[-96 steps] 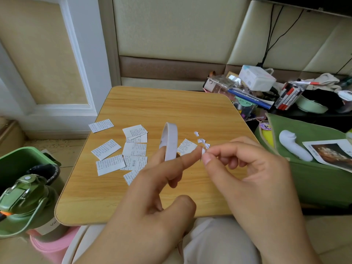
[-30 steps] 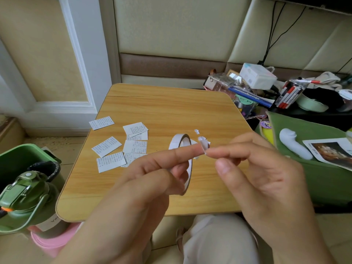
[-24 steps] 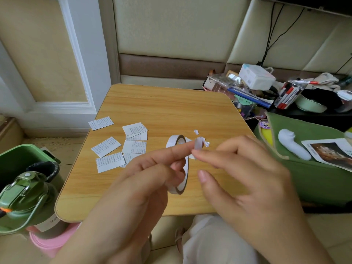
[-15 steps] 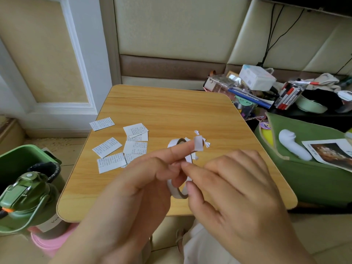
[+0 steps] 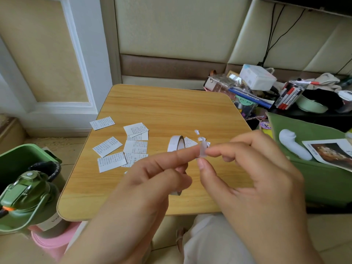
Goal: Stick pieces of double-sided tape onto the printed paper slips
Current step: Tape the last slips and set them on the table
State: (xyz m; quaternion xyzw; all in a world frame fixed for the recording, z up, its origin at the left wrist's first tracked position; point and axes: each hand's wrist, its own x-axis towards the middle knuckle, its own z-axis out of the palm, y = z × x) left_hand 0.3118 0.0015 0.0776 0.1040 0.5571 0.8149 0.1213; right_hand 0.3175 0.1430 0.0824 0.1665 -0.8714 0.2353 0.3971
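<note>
Pinched between the left hand [image 5: 152, 178] and right hand [image 5: 253, 180], a small tape piece [image 5: 203, 151] stands above the counter [image 5: 171, 107]. The left grip also carries the tape roll [image 5: 176, 144]. Featherlight, limp and sticky, the piece is probably best held by one edge; the paper slips [image 5: 122, 147] lie left.

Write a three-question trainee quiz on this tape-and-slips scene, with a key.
1. True or false: the tape roll lies flat on the table.
2. Which hand has the roll around its fingers? A) left hand B) right hand
3. Fill in: the short tape piece is pinched by the right hand's thumb and ____.

Key: 1. False, it is held up off the table. 2. A. 3. Forefinger; the printed slips lie untouched on the table.
</note>
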